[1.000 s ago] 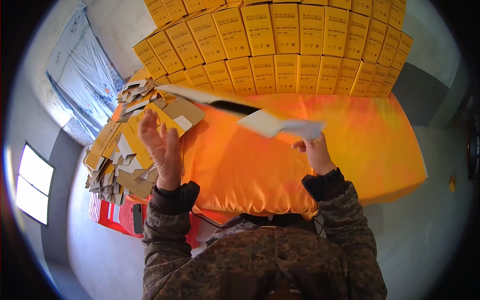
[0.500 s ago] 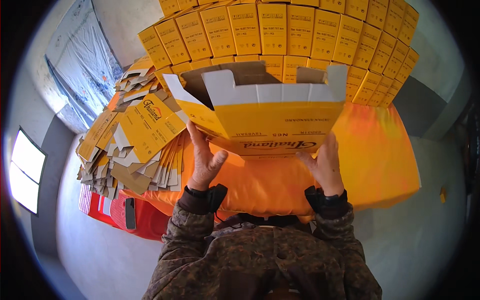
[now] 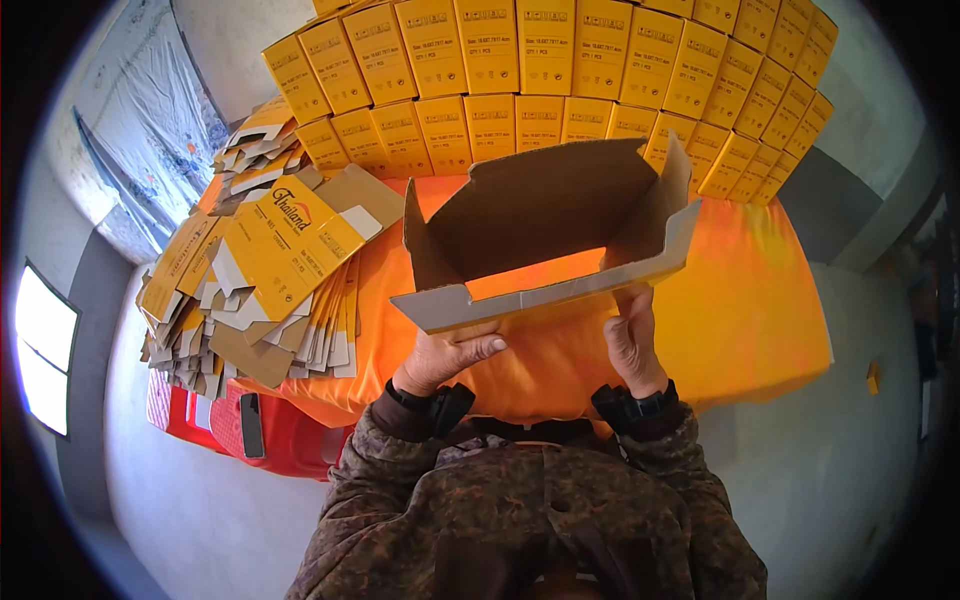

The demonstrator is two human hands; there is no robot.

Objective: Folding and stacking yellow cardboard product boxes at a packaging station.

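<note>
A cardboard box (image 3: 545,215) is spread into a four-sided sleeve above the table, with brown inner walls and a pale grey rim. Orange cloth shows through it, so its bottom end is open too. Under its near left side is my left hand (image 3: 445,358), thumb pointing right and fingers partly hidden by the box. My right hand (image 3: 634,338) supports the near right side, fingertips going up behind the rim. Both hands hold the box between them, tilted with its open top toward me.
Finished yellow boxes (image 3: 490,50) stand in stacked rows along the back. Flat yellow cartons (image 3: 290,250) lie in a loose heap at the left. Orange cloth (image 3: 760,310) covers the table. A phone (image 3: 251,425) rests on a red plastic seat (image 3: 300,440) below the left edge.
The box has tipped, so its brown inside now faces me instead of its printed yellow side. Both hands have shifted lower on it, the left one turning its thumb to the right.
</note>
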